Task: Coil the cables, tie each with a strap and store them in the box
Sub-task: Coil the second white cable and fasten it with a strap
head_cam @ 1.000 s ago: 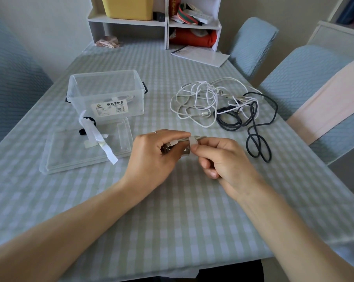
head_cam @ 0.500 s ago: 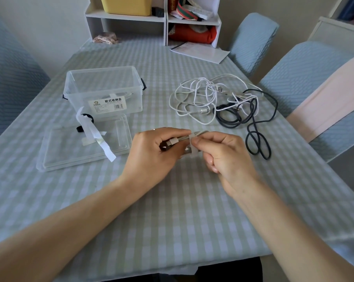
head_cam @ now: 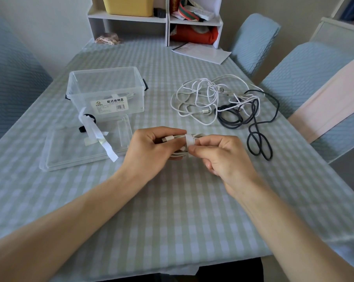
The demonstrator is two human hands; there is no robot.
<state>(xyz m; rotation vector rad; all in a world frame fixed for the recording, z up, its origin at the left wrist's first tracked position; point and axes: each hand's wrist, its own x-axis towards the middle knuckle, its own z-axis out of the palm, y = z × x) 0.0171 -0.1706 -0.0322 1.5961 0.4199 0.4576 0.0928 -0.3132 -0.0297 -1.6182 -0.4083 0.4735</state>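
Both forearms reach in from 6 o'clock and the hands meet mid-table. Left hand [head_cam: 151, 147] curls round one end of a coiled white cable [head_cam: 177, 154], thumb on top, knuckles up. Right hand [head_cam: 222, 157] pinches a white strap [head_cam: 189, 140] already wrapped once round the coil, thumb and forefinger on its loose end, other fingers tucked under. Risk: if the pinch slips before the strap end is pressed down, the wrap loosens and the coil springs apart; a weak left grip would let loops slide out sideways. At 10 o'clock from the hands lies the clear lid [head_cam: 78, 147] with spare straps [head_cam: 99, 137] on it; just beyond stands the open box [head_cam: 106, 92], something pale inside, can't tell what. At 1 o'clock sits a tangle of white cables [head_cam: 198, 98] and a dark cable [head_cam: 257, 123], uncoiled, so there's plenty left. Far edge at 12: a shelf [head_cam: 155, 18] and paper [head_cam: 202, 51].
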